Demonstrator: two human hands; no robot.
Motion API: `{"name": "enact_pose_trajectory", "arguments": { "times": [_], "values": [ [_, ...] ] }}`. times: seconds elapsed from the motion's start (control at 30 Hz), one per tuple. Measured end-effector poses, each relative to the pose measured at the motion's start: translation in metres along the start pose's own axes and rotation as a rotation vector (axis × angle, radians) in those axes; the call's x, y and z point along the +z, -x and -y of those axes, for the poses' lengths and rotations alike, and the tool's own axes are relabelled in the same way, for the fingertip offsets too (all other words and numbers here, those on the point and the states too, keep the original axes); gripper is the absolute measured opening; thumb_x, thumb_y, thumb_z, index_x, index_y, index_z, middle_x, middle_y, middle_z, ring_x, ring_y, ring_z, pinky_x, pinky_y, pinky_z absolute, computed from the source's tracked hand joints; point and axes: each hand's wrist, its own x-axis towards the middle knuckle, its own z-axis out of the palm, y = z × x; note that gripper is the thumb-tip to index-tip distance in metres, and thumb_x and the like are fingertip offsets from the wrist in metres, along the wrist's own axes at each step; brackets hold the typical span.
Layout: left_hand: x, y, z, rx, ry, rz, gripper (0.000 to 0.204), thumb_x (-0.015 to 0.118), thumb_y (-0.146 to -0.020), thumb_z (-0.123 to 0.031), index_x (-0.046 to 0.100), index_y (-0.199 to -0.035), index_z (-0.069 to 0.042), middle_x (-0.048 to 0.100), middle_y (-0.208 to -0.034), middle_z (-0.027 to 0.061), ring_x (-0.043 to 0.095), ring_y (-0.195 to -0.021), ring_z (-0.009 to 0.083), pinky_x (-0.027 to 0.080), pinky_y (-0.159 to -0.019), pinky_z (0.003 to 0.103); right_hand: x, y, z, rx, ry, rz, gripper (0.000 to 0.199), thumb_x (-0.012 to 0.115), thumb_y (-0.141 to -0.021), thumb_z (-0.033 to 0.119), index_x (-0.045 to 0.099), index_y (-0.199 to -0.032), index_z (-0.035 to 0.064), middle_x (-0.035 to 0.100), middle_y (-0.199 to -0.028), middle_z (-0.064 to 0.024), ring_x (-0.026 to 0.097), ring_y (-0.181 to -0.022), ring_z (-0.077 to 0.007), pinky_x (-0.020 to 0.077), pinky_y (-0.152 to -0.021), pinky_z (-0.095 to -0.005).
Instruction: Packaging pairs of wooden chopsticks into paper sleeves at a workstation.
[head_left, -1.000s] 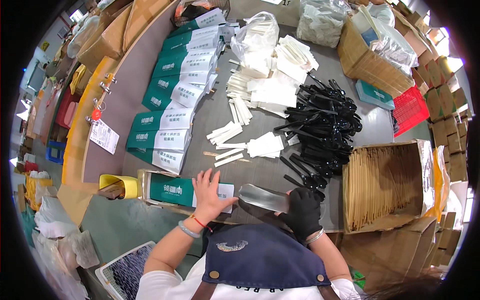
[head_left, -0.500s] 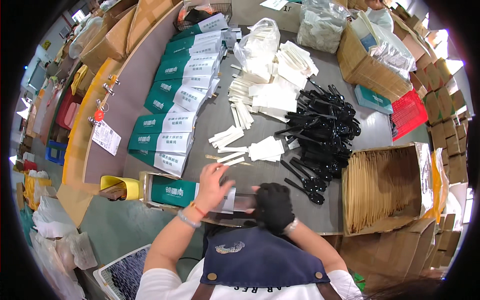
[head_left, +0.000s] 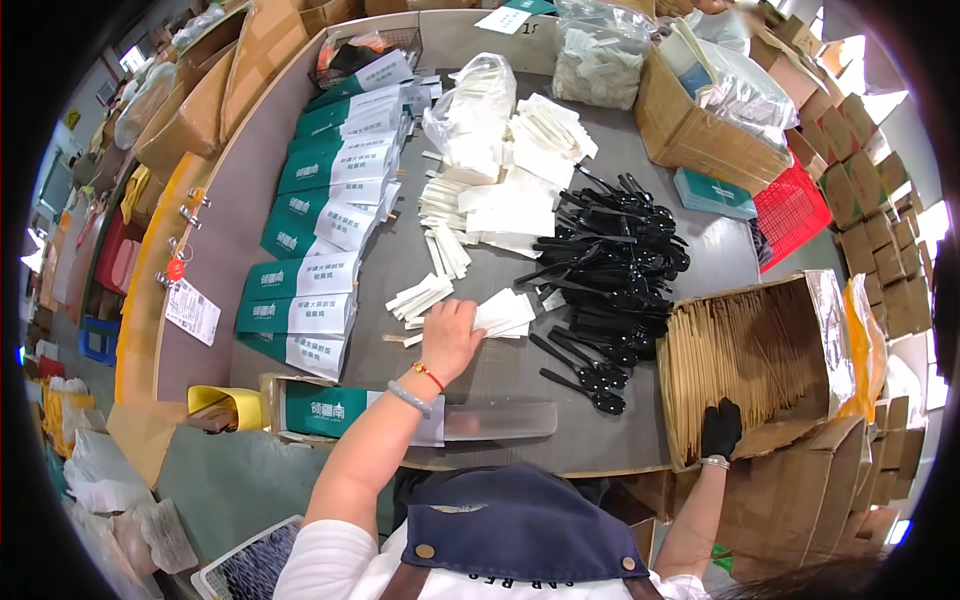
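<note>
My left hand [head_left: 450, 338] is over the white paper packets [head_left: 505, 315] in the middle of the table, its fingers curled down and closed at the packets' near edge. My right hand [head_left: 720, 430], in a black fingerless glove, reaches over the near wall of a cardboard box [head_left: 765, 440]. Its fingers point at the long thin brown-wrapped sticks [head_left: 735, 360] packed inside, and no held stick shows. Below my left forearm a green-and-white sleeve [head_left: 325, 408] lies flat, partly hidden by the arm, with a clear plastic strip [head_left: 500, 420] at its right end.
Black plastic spoons [head_left: 620, 250] lie heaped right of the packets. Green-and-white sleeves [head_left: 300, 290] are stacked along the left wall. A yellow holder [head_left: 235, 408] hangs at the front left. Farther right are a teal stack [head_left: 715, 193], a red basket [head_left: 795, 210] and a filled carton [head_left: 690, 130].
My left hand has moved from the front sleeve up to the white packets. My right hand has left the clear strip and gone right to the box of sticks. The view has shifted slightly.
</note>
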Motion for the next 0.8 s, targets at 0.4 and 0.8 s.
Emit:
{"name": "enact_pose_trajectory", "arguments": {
  "times": [0.4,0.8],
  "values": [
    [-0.014,0.002,-0.006,-0.129,0.300,0.071,0.022,0.078,-0.073,-0.011,0.064,-0.088,-0.003,0.061,-0.081,0.0105,0.062,-0.073,0.0256,0.049,-0.062,0.032,-0.032,0.002,0.047,0.220,-0.169,-0.144,0.021,0.048,-0.098,0.015,0.057,-0.093,-0.0038,0.061,-0.093,-0.0239,0.060,-0.088,-0.0388,0.0471,-0.079,-0.0406],
    [-0.057,0.103,-0.049,0.297,0.006,0.359,0.034,0.079,-0.065,-0.022,0.065,-0.095,-0.014,0.059,-0.099,-0.0005,0.052,-0.091,0.0228,0.043,-0.076,0.038,0.022,0.060,0.210,-0.612,-0.246,0.343,0.018,0.070,-0.080,0.020,0.065,-0.096,0.0134,0.063,-0.088,-0.0088,0.063,-0.082,-0.0305,0.0507,-0.069,-0.0429]
  ]
}}
